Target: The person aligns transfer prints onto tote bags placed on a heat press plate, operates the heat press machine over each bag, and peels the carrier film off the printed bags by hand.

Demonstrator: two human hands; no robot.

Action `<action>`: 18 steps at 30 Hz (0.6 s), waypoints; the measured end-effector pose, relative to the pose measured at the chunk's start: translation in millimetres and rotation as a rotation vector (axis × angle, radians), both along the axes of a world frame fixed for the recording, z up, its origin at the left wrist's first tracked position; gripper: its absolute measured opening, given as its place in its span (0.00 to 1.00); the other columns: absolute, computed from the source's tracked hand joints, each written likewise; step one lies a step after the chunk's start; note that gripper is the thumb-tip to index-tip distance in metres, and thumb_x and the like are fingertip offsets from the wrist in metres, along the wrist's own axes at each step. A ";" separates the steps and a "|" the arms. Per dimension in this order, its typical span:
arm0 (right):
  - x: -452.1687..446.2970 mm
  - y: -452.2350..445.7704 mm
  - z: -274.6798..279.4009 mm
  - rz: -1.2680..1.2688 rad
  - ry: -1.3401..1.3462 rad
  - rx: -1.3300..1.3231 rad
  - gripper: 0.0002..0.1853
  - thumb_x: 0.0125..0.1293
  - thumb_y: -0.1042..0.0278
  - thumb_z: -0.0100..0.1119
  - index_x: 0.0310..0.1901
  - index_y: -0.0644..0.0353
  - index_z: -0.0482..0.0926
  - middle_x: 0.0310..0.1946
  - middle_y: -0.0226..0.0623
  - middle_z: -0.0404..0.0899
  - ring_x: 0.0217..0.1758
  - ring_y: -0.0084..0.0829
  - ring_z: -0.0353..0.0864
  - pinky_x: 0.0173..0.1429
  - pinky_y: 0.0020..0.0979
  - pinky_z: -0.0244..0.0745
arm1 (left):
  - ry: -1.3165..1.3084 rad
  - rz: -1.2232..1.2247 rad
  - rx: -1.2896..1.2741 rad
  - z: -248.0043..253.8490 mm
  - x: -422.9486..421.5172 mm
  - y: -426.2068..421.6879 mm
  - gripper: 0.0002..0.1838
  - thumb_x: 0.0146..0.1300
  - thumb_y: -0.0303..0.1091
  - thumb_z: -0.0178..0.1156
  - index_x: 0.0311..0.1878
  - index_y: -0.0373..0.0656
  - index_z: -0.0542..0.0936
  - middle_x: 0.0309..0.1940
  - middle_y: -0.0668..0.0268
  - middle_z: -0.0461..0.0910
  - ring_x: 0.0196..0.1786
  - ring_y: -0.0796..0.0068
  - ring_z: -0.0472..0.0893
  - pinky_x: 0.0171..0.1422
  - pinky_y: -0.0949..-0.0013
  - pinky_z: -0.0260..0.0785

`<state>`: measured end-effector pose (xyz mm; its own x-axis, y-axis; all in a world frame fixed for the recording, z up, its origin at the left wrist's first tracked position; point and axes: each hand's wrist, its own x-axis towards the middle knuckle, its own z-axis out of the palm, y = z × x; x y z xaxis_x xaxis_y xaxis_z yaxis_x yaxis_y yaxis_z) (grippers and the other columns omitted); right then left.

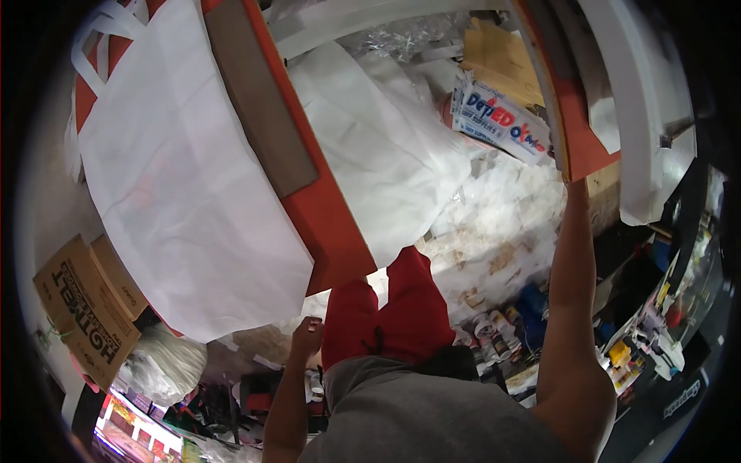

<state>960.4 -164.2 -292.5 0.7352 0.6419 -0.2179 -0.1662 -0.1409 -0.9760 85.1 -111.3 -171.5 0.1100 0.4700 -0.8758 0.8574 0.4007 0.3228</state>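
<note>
My left hand (pixel 309 334) hangs low beside the red shorts (pixel 388 320), with its fingers curled in and nothing visible in them. Close above it is the lower edge of a large white bag or sheet (pixel 193 177) and an orange-red panel (pixel 328 231) with a brown strip. My right arm (pixel 573 270) stretches up to the bottom of a second orange-red panel (pixel 590 150). That panel's edge hides the right hand, so its grip does not show. Between the two panels, white sheeting (pixel 370 147) covers part of the floor.
A bundle of printed paper (pixel 502 119) lies before a brown folder or cardboard piece (pixel 502 62). At left are a cardboard box (pixel 85 312), a plastic-wrapped bundle (pixel 164 363) and a lit screen (pixel 139 432). Several bottles and jars (pixel 494 332) crowd the floor at right.
</note>
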 end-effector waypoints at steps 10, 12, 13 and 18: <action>-41.0 52.2 -7.5 0.111 -0.924 -0.960 0.19 0.67 0.59 0.60 0.51 0.65 0.79 0.29 0.46 0.82 0.29 0.35 0.82 0.35 0.36 0.75 | 0.037 0.015 -0.036 12.5 10.4 -6.1 0.14 0.68 0.40 0.59 0.48 0.40 0.81 0.40 0.54 0.86 0.46 0.59 0.86 0.51 0.59 0.78; -43.2 54.7 -2.9 0.115 -1.011 -0.913 0.19 0.68 0.58 0.58 0.52 0.65 0.79 0.34 0.47 0.83 0.36 0.37 0.82 0.40 0.37 0.76 | 0.042 0.012 -0.037 12.4 8.8 -6.7 0.14 0.68 0.40 0.59 0.48 0.41 0.81 0.39 0.54 0.86 0.46 0.59 0.86 0.51 0.59 0.78; -43.6 53.6 -1.5 0.115 -1.075 -0.872 0.19 0.69 0.57 0.58 0.53 0.65 0.79 0.36 0.48 0.83 0.39 0.39 0.83 0.43 0.38 0.77 | 0.039 0.012 -0.035 12.1 8.7 -6.6 0.14 0.68 0.40 0.59 0.48 0.41 0.81 0.39 0.54 0.86 0.46 0.59 0.86 0.51 0.59 0.78; -129.2 43.6 72.7 0.139 -1.396 -0.690 0.16 0.69 0.59 0.57 0.50 0.63 0.81 0.44 0.54 0.84 0.51 0.47 0.84 0.53 0.40 0.79 | -0.150 -0.040 0.082 21.6 34.8 11.0 0.13 0.67 0.36 0.59 0.47 0.38 0.81 0.41 0.53 0.84 0.46 0.56 0.85 0.53 0.58 0.77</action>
<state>831.2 -120.6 -219.8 0.5445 0.7867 0.2909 0.8335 -0.5461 -0.0834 119.9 -100.3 -149.9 0.2566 0.5317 -0.8071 0.8123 0.3340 0.4782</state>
